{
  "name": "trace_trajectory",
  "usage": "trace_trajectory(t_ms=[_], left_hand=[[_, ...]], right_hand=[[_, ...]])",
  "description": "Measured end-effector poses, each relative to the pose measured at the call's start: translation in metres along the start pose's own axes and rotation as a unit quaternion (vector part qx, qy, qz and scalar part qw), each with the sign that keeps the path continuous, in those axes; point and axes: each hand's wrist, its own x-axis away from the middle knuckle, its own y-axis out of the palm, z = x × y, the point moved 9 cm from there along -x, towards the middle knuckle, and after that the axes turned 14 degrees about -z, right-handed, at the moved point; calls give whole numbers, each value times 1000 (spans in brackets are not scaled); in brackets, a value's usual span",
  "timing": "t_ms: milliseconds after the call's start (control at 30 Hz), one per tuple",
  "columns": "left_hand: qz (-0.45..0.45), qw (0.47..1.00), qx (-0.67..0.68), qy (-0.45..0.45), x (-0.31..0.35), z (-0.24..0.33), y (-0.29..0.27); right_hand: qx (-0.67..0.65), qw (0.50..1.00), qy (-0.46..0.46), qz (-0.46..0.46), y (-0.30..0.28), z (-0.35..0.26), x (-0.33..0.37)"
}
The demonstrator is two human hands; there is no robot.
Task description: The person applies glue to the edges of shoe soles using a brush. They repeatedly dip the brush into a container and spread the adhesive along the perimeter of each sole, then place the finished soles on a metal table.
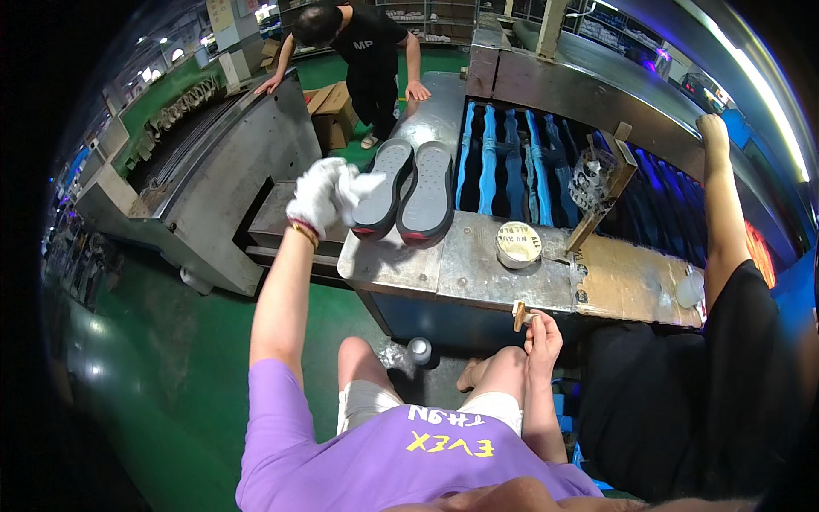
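The metal tabletop [478, 264] runs beside a conveyor of blue slats [512, 162]. Two grey shoe soles [409, 192] lie side by side near its edge. The gloved left hand [322, 198] closes on the left sole's rim; a careless tug could drag both off. The right hand [539, 334] pinches what seems a small brush [519, 316], which might drip.

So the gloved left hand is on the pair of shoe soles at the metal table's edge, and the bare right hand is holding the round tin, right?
Not quite. The head view shows the right hand holding a small brush at the near edge of the metal table; the round tin sits untouched on the tabletop. The gloved left hand is indeed at the shoe soles.
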Motion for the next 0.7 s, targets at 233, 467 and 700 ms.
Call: trace_trajectory(t_ms=[233, 467, 700], left_hand=[[-7, 942, -154, -298, 53, -142, -18], [-12, 894, -285, -347, 12, -216, -32], [-30, 899, -13, -437, 63, -212, 30]], right_hand=[[55, 998, 0, 27, -21, -4, -3], [49, 999, 10, 4, 9, 1, -22], [123, 992, -2, -5, 10, -30, -52]])
